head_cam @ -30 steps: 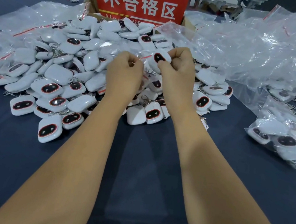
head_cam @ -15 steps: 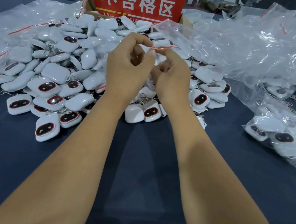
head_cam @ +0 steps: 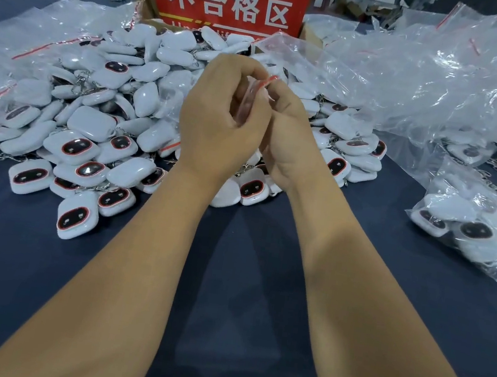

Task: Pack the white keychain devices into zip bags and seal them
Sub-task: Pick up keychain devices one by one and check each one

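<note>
A big heap of white keychain devices [head_cam: 96, 133] with dark red-rimmed faces lies on the dark blue table. Above its near edge my left hand [head_cam: 217, 127] and my right hand [head_cam: 286, 133] meet, fingers curled. Between them they pinch a small clear zip bag [head_cam: 255, 89] by its red-striped top, which is crumpled and mostly hidden by the fingers. I cannot tell if a device is inside it.
A red sign with white characters [head_cam: 227, 2] stands behind the heap. Loose clear zip bags [head_cam: 429, 79] pile up at the right and left [head_cam: 40, 31]. A filled bag of devices [head_cam: 467, 223] lies at the right. Bare table cloth [head_cam: 244, 282] lies under my forearms.
My hands have come closer together and drawn toward me. The bag's red top, stretched between the fingertips before, is now bunched between both hands.
</note>
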`<state>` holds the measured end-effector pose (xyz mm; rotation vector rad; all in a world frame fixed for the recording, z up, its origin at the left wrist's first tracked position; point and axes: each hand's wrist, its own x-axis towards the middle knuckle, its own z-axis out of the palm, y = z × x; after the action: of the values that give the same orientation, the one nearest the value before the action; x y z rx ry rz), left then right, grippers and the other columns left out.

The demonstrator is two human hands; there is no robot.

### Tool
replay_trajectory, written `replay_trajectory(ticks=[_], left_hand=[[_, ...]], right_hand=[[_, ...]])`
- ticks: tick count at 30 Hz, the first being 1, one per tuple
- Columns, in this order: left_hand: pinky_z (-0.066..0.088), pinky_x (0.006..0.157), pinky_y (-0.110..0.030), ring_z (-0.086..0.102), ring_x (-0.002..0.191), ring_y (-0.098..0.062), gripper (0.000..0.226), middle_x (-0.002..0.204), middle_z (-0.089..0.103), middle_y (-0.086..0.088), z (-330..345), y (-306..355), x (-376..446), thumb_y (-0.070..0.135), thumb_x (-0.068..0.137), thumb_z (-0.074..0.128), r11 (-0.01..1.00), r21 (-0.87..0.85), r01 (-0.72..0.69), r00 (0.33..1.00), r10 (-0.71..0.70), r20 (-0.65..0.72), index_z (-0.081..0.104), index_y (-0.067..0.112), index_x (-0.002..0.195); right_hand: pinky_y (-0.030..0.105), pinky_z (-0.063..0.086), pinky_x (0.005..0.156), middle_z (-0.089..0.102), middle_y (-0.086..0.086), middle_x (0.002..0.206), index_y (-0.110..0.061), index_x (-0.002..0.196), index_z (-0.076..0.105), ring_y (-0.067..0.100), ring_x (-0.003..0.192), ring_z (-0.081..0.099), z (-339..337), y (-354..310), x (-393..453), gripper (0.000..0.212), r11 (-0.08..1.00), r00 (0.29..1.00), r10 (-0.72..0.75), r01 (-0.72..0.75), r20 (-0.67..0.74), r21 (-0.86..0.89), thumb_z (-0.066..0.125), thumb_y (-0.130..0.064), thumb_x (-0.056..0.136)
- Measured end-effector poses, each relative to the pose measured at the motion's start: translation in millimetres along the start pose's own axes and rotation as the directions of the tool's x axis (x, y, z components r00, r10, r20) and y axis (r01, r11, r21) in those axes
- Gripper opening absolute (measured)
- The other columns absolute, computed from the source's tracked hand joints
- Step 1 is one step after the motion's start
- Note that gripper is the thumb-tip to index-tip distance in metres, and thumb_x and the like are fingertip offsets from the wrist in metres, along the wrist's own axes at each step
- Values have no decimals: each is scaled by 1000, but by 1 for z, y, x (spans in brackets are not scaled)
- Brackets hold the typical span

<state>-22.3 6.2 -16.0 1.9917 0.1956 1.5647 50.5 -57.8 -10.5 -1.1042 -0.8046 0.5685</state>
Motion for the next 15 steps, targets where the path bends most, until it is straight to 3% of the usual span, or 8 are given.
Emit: replay_trajectory(ticks=[2, 4, 6, 9, 11, 13, 15], left_hand=[[39, 67, -13, 51, 77, -6, 14, 87, 57, 1, 1, -1, -1, 6, 86, 55, 994, 92, -62, 998, 60, 26, 64, 6, 96], [35, 68, -8, 48, 77, -3, 16, 89, 56, 4, 2, -2, -2, 7, 89, 51, 991, 126, -41, 994, 27, 109, 64, 6, 99], [33, 68, -7, 47, 75, 1, 19, 85, 52, 16, 3, -6, -2, 8, 93, 46, 991, 110, 71, 971, -94, 221, 62, 12, 102], [35, 60, -9, 50, 67, 3, 26, 75, 49, 14, 6, -13, -2, 6, 96, 41, 954, 144, 263, 892, -297, 341, 57, 23, 106], [37, 60, -17, 52, 69, -3, 30, 83, 52, 9, 6, -18, -2, 5, 95, 38, 922, 227, 313, 857, -377, 351, 56, 27, 104], [38, 63, -24, 54, 75, -14, 31, 98, 56, 1, 6, -22, -1, 4, 94, 37, 894, 301, 332, 855, -420, 304, 59, 24, 105], [42, 68, -28, 58, 84, -23, 32, 108, 58, -6, 6, -26, 1, 4, 93, 39, 862, 364, 354, 861, -452, 232, 63, 17, 110]], right_hand=[[21, 53, 61, 72, -4, 73, -11, 99, 63, 8, 68, 68, 0, 1, 0, 25, 998, 999, 48, -48, 9, 39, 46, 6, 95], [26, 52, 65, 70, 1, 75, -4, 101, 64, 14, 70, 66, -3, 1, 2, 19, 995, 995, 71, -75, -67, -62, 48, 5, 95], [27, 48, 57, 63, 9, 75, 2, 98, 61, 19, 68, 60, -6, 2, 3, 18, 976, 987, 63, -91, -145, -198, 46, 8, 91], [24, 46, 47, 56, 7, 67, -7, 81, 53, 12, 53, 59, -10, -1, 1, 30, 951, 959, 4, -91, -282, -295, 37, 18, 79], [34, 57, 64, 62, 14, 79, -14, 77, 48, 18, 69, 69, -13, -1, 0, 35, 950, 921, -59, -66, -384, -306, 34, 17, 74], [45, 55, 83, 68, 16, 95, -19, 76, 48, 29, 87, 70, -17, -2, 0, 35, 930, 870, -110, -81, -481, -359, 34, 13, 73], [44, 54, 81, 69, 9, 96, -21, 76, 52, 29, 89, 67, -23, -3, 2, 33, 883, 831, -129, -152, -541, -443, 36, 7, 73]])
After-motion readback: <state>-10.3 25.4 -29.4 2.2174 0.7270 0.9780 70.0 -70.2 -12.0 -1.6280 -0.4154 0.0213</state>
